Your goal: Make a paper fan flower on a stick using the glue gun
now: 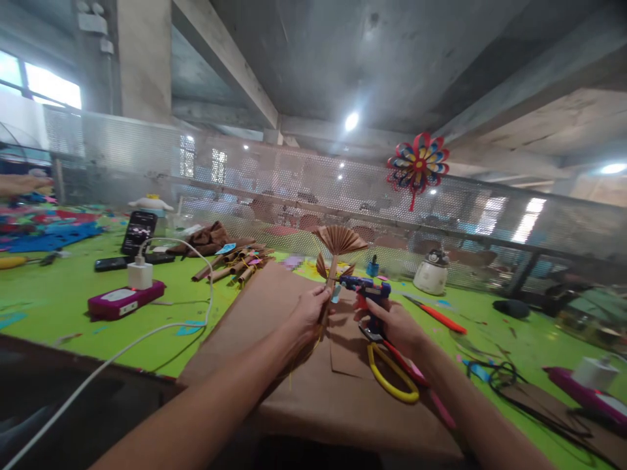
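My left hand (312,313) is closed round the stem of a brown paper fan (341,239), which stands upright with its pleated head spread at the top. Smaller folded paper leaves stick out from the stem. My right hand (389,320) grips a dark blue hot glue gun (365,287), its nozzle pointing left, right by the stem above my left fingers. Whether the tip touches the paper I cannot tell. Below the glue gun lie scissors with yellow handles (392,375), on brown paper (298,391) spread over the green table.
Rolled brown paper tubes (235,264) lie in a pile behind on the left. A purple power strip (126,300) with a white charger and cable is at the left, beside a propped phone (138,233). An orange utility knife (441,318) and a white jar (431,273) are on the right.
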`<action>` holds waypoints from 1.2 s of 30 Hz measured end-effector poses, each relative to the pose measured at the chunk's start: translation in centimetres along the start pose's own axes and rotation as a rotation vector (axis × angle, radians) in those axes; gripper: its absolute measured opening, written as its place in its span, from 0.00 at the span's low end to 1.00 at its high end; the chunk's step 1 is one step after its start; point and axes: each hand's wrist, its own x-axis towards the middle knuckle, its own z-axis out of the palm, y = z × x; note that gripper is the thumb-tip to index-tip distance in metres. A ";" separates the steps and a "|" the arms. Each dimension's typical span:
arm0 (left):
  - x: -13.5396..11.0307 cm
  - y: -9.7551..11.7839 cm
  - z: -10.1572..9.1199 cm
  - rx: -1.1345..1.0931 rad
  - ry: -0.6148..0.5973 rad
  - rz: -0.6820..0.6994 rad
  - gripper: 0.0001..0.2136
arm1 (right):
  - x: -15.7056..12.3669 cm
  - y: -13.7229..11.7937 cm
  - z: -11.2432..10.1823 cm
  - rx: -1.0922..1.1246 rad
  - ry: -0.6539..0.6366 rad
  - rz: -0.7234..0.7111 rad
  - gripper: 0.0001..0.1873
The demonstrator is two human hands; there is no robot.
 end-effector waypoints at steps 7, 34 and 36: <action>-0.7 0.2 0.9 -0.045 0.002 0.014 0.03 | 0.3 1.0 0.2 -0.134 0.139 -0.055 0.25; -0.9 0.0 1.0 -0.017 0.011 -0.018 0.03 | 0.2 1.0 -0.4 -0.449 0.213 -0.137 0.26; -1.0 0.0 1.0 -0.025 -0.003 -0.014 0.03 | 0.3 1.0 -0.4 -0.452 0.221 -0.139 0.26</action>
